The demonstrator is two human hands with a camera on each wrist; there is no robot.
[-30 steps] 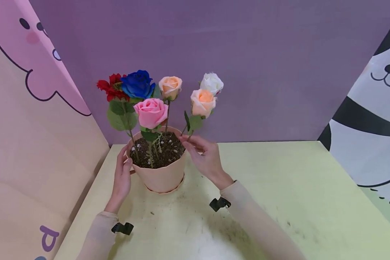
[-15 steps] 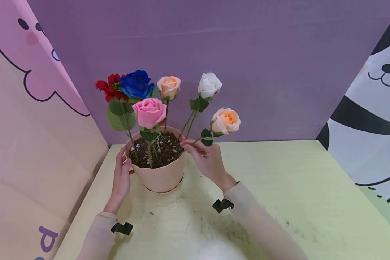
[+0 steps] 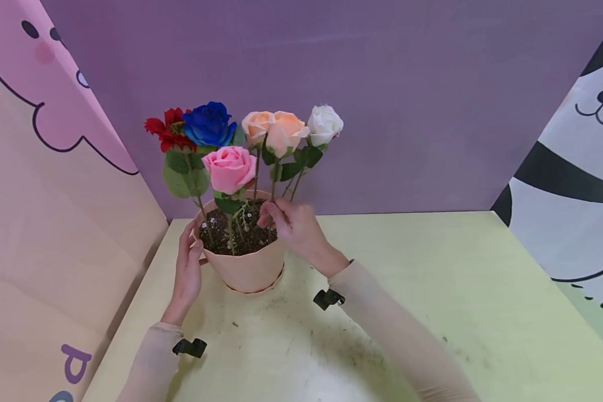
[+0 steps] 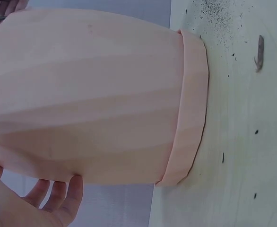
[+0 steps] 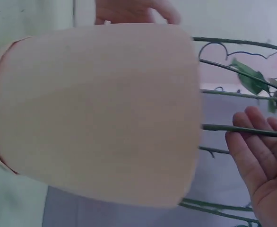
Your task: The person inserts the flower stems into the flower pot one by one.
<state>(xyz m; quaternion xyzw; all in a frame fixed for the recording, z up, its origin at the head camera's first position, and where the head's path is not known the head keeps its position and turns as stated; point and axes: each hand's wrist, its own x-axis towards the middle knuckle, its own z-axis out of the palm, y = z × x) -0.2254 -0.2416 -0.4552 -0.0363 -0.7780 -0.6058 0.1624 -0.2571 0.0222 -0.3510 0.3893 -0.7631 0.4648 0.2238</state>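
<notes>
A pale pink flower pot (image 3: 248, 272) filled with dark soil (image 3: 253, 237) stands on a matching saucer. My left hand (image 3: 187, 273) holds the pot's left side, its fingertips (image 4: 74, 182) bent against the wall in the left wrist view. Between thumb and fingers, my right hand (image 3: 298, 230) pinches the green stem (image 5: 219, 127) of a peach rose (image 3: 284, 133) over the right part of the soil. That rose stands nearly upright, overlapping another peach rose (image 3: 254, 127). The stem's lower end is hidden behind the pot's rim in the right wrist view.
Also in the pot stand a pink rose (image 3: 230, 168), a blue rose (image 3: 209, 124), a red flower (image 3: 168, 131) and a white rose (image 3: 324, 125). Bits of soil (image 3: 354, 357) dot the pale table (image 3: 407, 262). A purple wall (image 3: 407, 111) rises behind.
The held peach rose first tipped right and down, then swung up and left to stand nearly upright. My right hand moved left over the soil with it. The left hand stayed on the pot.
</notes>
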